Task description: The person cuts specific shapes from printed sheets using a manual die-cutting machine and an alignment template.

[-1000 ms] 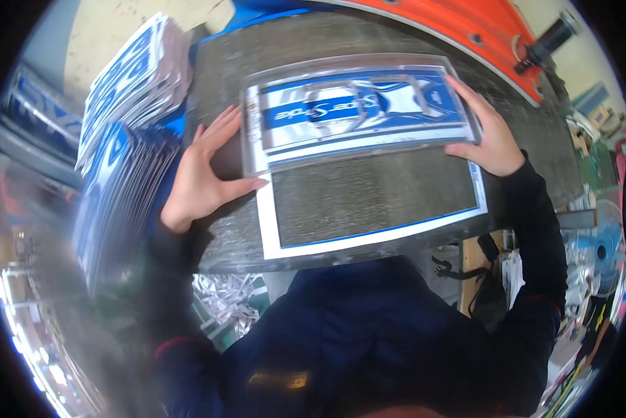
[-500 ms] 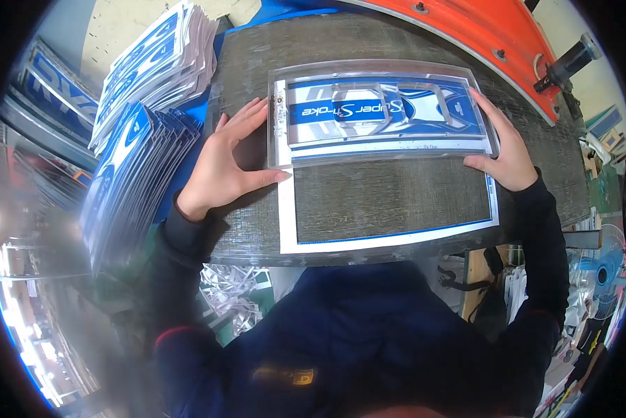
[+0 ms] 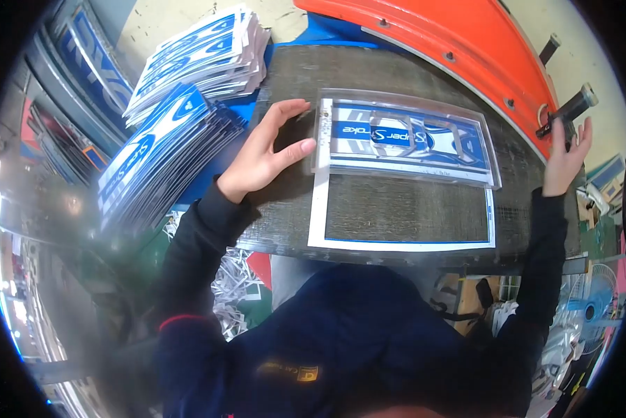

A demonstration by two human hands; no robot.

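On the dark work surface lies a clear plastic die, over a sheet printed blue and white with "Super Stroke" lettering. The sheet's white border extends toward me around a rectangular cut-out, through which the dark surface shows. My left hand is at the die's left edge, thumb and fingers apart, holding nothing. Off to the right, my right hand is raised with its fingers spread, right at a black handle on the orange machine arm.
Two stacks of printed sheets, a nearer stack and a farther stack, stand on the left. The orange arm curves along the back of the work surface. White paper scraps lie below the front edge; a blue fan is at lower right.
My right hand has left the die's right edge and moved right to the black handle. My left hand has come off the white border and die edge. The view has shifted.
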